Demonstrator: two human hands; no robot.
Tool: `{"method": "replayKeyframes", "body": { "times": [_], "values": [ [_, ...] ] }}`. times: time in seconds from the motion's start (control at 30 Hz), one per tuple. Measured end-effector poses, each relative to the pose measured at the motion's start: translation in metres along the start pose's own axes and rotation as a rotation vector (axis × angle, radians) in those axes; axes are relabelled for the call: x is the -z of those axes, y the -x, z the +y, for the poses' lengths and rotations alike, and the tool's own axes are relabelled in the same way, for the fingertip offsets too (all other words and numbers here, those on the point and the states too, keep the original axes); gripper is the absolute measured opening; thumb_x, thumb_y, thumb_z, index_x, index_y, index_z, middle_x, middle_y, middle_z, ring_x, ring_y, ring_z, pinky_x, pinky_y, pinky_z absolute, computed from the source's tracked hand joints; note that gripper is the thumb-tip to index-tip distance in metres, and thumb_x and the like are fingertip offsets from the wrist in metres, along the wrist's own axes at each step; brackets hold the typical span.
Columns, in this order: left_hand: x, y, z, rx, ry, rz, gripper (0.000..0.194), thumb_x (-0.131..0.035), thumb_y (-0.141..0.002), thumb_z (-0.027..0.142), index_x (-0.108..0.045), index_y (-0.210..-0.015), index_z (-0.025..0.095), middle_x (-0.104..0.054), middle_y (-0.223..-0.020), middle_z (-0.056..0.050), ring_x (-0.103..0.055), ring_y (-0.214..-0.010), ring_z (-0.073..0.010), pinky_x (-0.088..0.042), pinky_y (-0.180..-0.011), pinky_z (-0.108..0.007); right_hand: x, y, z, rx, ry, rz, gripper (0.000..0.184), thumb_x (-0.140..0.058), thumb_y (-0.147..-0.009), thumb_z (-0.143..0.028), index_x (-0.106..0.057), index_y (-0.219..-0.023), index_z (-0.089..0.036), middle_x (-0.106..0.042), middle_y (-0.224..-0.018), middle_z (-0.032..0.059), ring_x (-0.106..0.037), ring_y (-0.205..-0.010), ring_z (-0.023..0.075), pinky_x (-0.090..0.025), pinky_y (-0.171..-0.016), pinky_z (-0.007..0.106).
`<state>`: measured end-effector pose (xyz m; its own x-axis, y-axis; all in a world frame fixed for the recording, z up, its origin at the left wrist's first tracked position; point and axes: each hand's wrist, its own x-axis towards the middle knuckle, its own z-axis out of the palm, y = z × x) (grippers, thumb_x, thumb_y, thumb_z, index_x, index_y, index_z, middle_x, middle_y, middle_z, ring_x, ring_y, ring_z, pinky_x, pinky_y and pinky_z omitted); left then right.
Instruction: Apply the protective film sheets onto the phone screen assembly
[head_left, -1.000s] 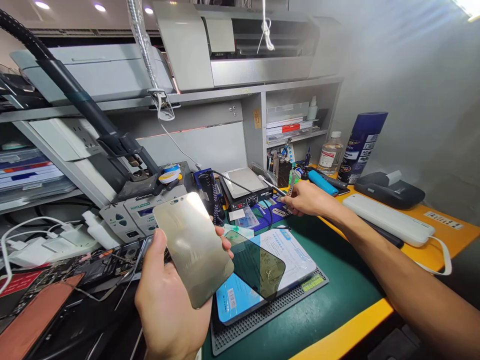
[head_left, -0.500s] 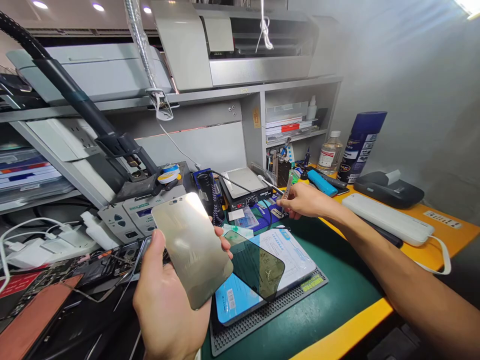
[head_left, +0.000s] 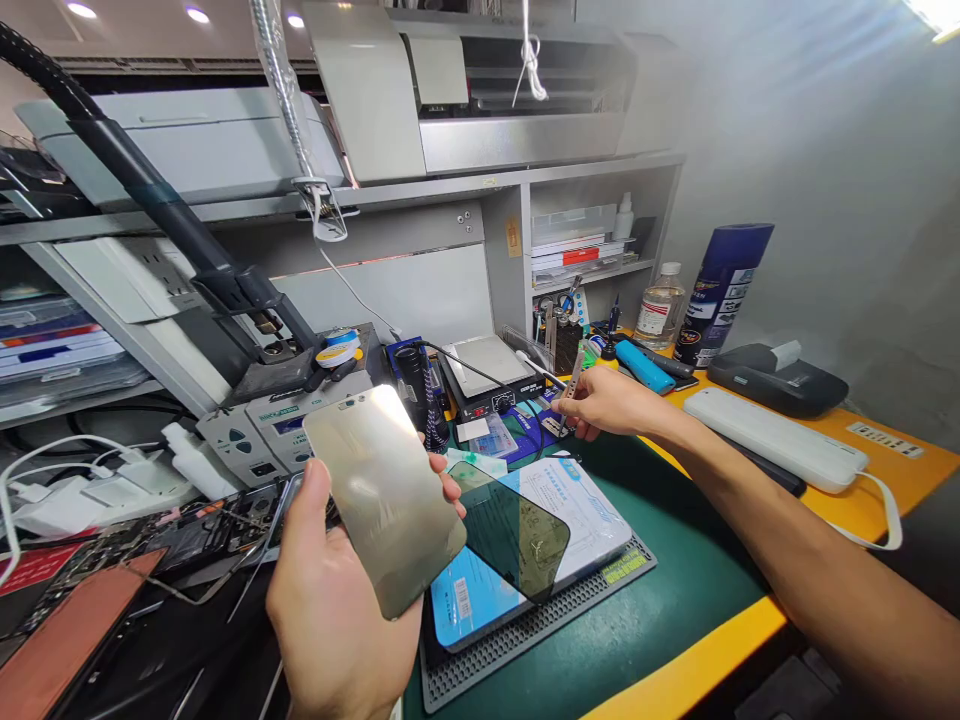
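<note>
My left hand (head_left: 330,610) grips a shiny gold-grey phone panel (head_left: 382,500), held tilted above the bench at lower centre. Just to its right a dark glass screen (head_left: 517,530) lies on a white and blue package (head_left: 570,505), which rests on a grey ribbed mat (head_left: 525,630). My right hand (head_left: 611,400) reaches out to the back of the green bench mat (head_left: 675,570), fingers pinched round thin metal tweezers (head_left: 574,378) whose tips point down near a blue card.
A small heating plate (head_left: 487,365) and a soldering station (head_left: 277,425) stand behind the panel. Opened phone parts (head_left: 202,530) lie at left. A bottle (head_left: 660,305), a blue can (head_left: 724,290), a black printer (head_left: 780,380) and a white keyboard (head_left: 776,435) line the right side.
My right hand has lifted the tweezers slightly and drawn a little towards me. The left hand keeps the panel almost still.
</note>
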<state>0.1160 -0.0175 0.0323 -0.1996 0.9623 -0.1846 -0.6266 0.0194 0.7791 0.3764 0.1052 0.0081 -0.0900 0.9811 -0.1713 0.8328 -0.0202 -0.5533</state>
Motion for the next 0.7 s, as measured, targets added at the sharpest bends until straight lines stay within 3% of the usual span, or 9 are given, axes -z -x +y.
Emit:
{"method": "replayKeyframes", "body": {
  "times": [0.7],
  "values": [
    [0.0007,-0.0009,0.0001,-0.003,0.019,-0.01,0.048,-0.046,-0.091,0.051,-0.075,-0.101,0.014,-0.075,-0.085,-0.018,-0.071,-0.072,-0.0305,-0.061,-0.064,-0.041,-0.0009,0.0015,-0.0028,0.011,0.014,0.019,0.028,-0.058,-0.103,-0.041,-0.068,-0.101,-0.015,-0.071,-0.092,0.003,-0.068,-0.074,0.0151,-0.059,-0.071,0.032]
  ]
}}
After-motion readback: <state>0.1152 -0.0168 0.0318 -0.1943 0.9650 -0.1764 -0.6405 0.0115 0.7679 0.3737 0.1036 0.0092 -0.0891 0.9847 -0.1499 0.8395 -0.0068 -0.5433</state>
